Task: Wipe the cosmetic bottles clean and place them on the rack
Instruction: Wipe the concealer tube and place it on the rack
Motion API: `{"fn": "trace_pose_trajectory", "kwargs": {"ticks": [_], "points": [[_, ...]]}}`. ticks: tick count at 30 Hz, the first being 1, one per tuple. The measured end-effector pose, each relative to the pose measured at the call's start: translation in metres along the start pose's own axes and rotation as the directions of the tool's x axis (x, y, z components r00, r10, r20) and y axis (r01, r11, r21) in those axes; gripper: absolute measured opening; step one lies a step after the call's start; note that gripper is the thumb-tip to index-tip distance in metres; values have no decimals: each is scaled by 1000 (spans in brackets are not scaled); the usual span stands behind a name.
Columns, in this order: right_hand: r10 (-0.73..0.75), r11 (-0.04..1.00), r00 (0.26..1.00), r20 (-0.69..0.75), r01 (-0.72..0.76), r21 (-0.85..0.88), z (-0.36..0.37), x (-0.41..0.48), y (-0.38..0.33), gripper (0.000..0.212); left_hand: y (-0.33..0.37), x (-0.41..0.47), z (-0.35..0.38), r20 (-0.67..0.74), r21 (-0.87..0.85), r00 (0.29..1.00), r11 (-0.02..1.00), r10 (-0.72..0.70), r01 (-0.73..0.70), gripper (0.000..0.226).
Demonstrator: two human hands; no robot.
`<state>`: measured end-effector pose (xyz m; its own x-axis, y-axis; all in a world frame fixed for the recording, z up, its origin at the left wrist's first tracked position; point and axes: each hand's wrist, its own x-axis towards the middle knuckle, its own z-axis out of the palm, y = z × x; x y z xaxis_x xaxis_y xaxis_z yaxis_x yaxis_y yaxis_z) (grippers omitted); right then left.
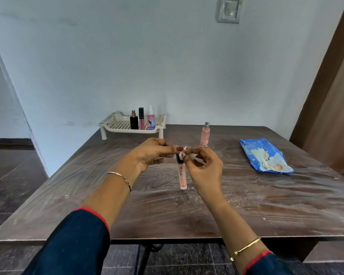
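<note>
The left hand [153,153] is pinching the top of the pink tube [182,176], which is hanging at 6 o'clock below the grip. The right hand [205,167] is pinching a wipe [193,156].

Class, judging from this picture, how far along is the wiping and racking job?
Looks done: three bottles stand on the rack. In hand: the left hand pinches a pink tube by its black cap while the right hand holds a wipe against it. Left: rack that tube, then wipe and rack the tall pink bottle standing on the table.
</note>
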<state>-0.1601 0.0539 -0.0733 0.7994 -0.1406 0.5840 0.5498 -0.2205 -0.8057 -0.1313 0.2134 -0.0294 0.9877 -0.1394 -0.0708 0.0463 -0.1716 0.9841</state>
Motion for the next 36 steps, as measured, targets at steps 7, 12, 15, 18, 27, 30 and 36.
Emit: {"fn": "trace_pose_trajectory", "kwargs": {"ticks": [7, 12, 15, 18, 27, 30, 36], "points": [[-53, 998, 998, -22, 52, -42, 5, -1, 4, 23, -6, -3, -2, -37, 33, 998, 999, 41, -40, 50], [-158, 973, 987, 28, 160, -167, 5, -4, 1, 15, -4, -4, -2, -47, 76, 997, 996, 54, -50, 41], [-172, 958, 982, 76, 185, -220, 4, -3, -2, 10, 0, -4, -2, -39, 97, 999, 995, 28, -25, 41], [-180, 923, 972, 153, 220, -315, 2, -4, 0, 9, 3, -4, -5, -21, 112, 1000, 994, -13, 16, 28], [7, 861, 965, 262, 127, -493, -4, -30, 23, 21, -1, -2, -9, -12, 66, 996, 994, -88, 88, 56], [87, 816, 953, 292, 100, -569, -6, -36, 26, 25, -1, 0, -7, -11, 60, 996, 994, -90, 91, 69], [167, 826, 942, 292, 28, -563, -5, -28, 19, 19, 0, 4, -2, -24, 74, 994, 991, -107, 108, 46]]}}
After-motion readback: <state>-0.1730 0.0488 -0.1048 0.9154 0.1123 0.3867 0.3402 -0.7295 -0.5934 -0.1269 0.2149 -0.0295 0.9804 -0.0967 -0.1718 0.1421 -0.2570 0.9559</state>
